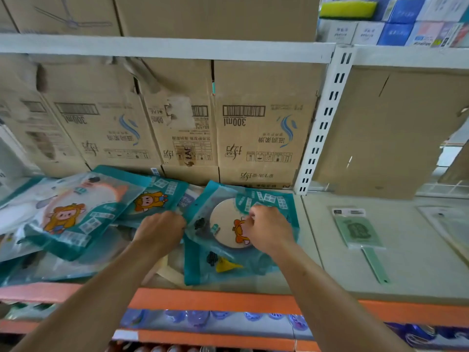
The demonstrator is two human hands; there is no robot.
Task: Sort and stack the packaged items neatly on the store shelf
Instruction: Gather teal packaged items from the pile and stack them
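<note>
Grips the left edge of the teal packet (pixel 220 252) in curled fingers of the left hand (pixel 160 232) and pinches its upper part with the right hand (pixel 266 229), flat on the shelf (pixel 330 250) near the front lip; risks the slick film slipping forward, or knocking the neighbouring pile (pixel 76 212) askew.

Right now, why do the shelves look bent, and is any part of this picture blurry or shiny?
Head view: the wide lens bows the white shelf rail and makes the slotted post lean; the teal packet at centre is fairly sharp, while the blue boxes at top right are blurred; a pale sheen washes the packets at left; lighting is even, shadows faint.
</note>
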